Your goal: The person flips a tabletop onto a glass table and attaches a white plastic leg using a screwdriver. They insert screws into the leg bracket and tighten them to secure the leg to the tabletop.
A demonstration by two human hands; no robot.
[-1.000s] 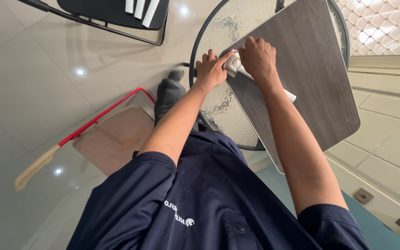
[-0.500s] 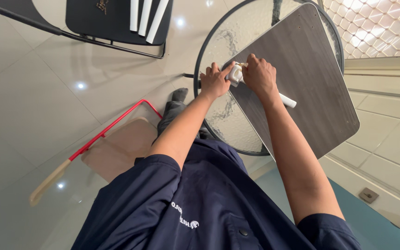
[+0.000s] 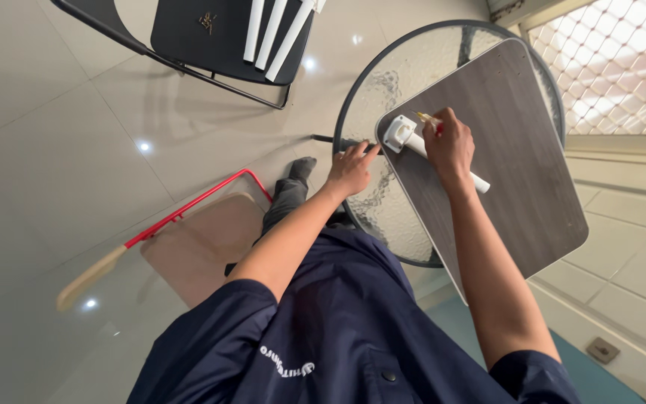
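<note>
Right hand point(image 3: 450, 146) fingers grip a thin yellow screwdriver point(image 3: 425, 117) at the white leg's point(image 3: 443, 161) square plate, on the grey woodgrain board point(image 3: 502, 150). Left hand point(image 3: 351, 168) fingers spread, pressing the board's near corner over the round textured-glass tabletop point(image 3: 383, 90).

Setting: domestic interior, likely a living area or enclosed porch. Evidence: glossy light floor tiles point(image 3: 54, 112) reflecting ceiling lights; round glass-topped table point(image 3: 383, 97) with dark metal rim; black folding chair point(image 3: 211, 37); window with diamond-pattern metal grille point(image 3: 622, 67); skirting along the wall beneath it.
</note>
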